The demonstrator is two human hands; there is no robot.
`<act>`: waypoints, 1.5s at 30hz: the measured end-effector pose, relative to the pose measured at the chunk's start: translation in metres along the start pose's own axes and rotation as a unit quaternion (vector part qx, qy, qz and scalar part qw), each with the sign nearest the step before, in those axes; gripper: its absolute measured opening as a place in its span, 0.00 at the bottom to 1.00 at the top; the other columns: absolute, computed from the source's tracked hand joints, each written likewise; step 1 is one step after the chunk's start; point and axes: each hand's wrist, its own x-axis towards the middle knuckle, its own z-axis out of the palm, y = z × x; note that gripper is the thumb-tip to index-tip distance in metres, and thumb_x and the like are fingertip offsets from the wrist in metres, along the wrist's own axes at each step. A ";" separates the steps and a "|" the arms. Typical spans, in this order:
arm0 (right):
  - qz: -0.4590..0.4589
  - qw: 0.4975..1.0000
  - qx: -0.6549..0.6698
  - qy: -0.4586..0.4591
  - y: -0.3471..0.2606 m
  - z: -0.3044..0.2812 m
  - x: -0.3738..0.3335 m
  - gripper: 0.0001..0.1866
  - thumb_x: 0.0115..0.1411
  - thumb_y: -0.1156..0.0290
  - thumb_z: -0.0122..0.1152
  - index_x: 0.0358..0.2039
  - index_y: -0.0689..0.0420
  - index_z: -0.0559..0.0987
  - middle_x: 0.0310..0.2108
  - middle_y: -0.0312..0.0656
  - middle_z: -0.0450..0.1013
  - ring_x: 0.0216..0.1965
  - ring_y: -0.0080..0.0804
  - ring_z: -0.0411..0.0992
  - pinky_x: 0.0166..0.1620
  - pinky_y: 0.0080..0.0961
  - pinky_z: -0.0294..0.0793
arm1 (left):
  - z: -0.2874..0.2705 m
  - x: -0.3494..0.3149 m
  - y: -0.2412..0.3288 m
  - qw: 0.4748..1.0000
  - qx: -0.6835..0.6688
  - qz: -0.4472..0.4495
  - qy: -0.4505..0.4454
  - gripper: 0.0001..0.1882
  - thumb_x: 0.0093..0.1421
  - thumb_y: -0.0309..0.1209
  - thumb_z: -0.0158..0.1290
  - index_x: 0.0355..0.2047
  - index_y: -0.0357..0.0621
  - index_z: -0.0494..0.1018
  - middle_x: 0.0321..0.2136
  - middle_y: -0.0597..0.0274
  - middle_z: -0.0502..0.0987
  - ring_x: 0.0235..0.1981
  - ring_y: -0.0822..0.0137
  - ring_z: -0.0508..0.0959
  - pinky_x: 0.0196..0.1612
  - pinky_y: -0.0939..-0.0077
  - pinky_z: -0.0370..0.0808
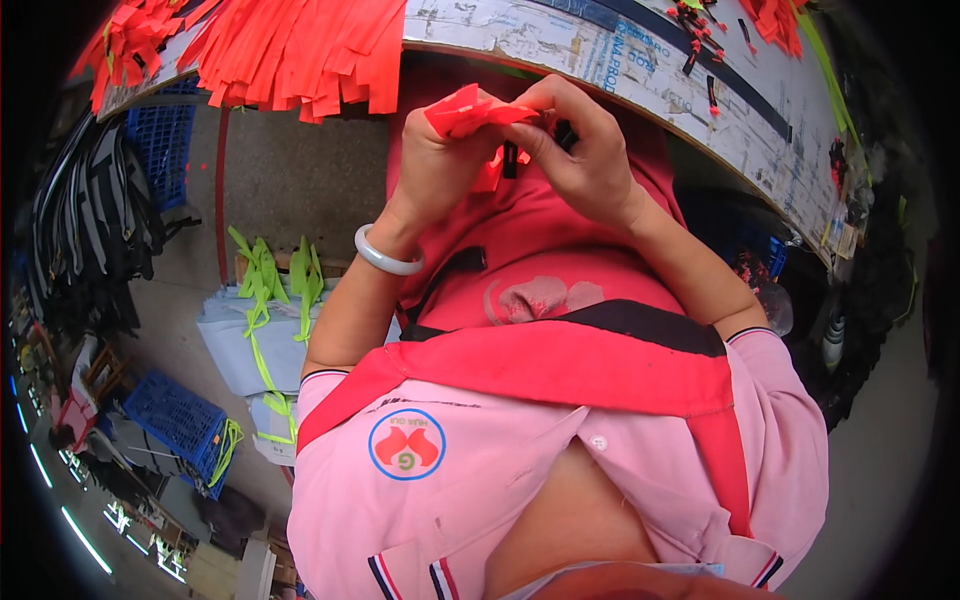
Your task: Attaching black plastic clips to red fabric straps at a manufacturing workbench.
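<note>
My left hand [440, 160], with a pale bangle [387, 252] on its wrist, is closed round a bright red fabric strip [462, 112]. Thumb and forefinger of my right hand [583, 145] pinch the same strip where it runs across to the right. Both hands are held close together over my red apron [540, 250], just off the table's near edge. A small black tab [511, 160] hangs beneath the strip between the hands. Something dark under my right fingers is partly hidden, and I cannot tell what it is.
A pile of red strips [300, 55] hangs over the edge of the table [500, 28]. Small black and red pieces [700, 40] lie on its right side. Left are dark straps [85, 215], blue crates [180, 415] and yellow-green strips on pale sheets [240, 340].
</note>
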 end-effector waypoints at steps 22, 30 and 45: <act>-0.003 1.000 -0.010 0.007 -0.002 0.004 0.007 0.07 0.55 0.76 0.64 0.32 0.62 0.74 0.26 0.39 0.71 0.26 0.24 0.69 0.30 0.21 0.69 | -0.009 -0.001 -0.008 0.978 -0.150 -0.146 0.013 0.09 0.55 0.15 0.54 0.35 0.37 0.78 0.27 0.69 0.77 0.27 0.78 0.75 0.30 0.82 0.73; 0.052 0.998 0.037 -0.004 0.006 0.006 0.006 0.07 0.55 0.75 0.64 0.32 0.62 0.75 0.27 0.39 0.71 0.26 0.24 0.68 0.30 0.21 0.69 | -0.001 0.000 -0.003 0.998 0.012 -0.004 0.057 0.09 0.54 0.16 0.57 0.36 0.37 0.79 0.28 0.66 0.78 0.28 0.77 0.75 0.30 0.82 0.73; 0.230 0.972 -0.021 0.049 0.057 -0.028 -0.004 0.09 0.61 0.69 0.56 0.31 0.64 0.76 0.22 0.40 0.75 0.25 0.24 0.74 0.30 0.21 0.73 | 0.036 0.028 -0.076 0.855 -0.392 -0.334 0.059 0.09 0.63 0.27 0.51 0.38 0.32 0.73 0.27 0.59 0.76 0.25 0.70 0.75 0.28 0.76 0.78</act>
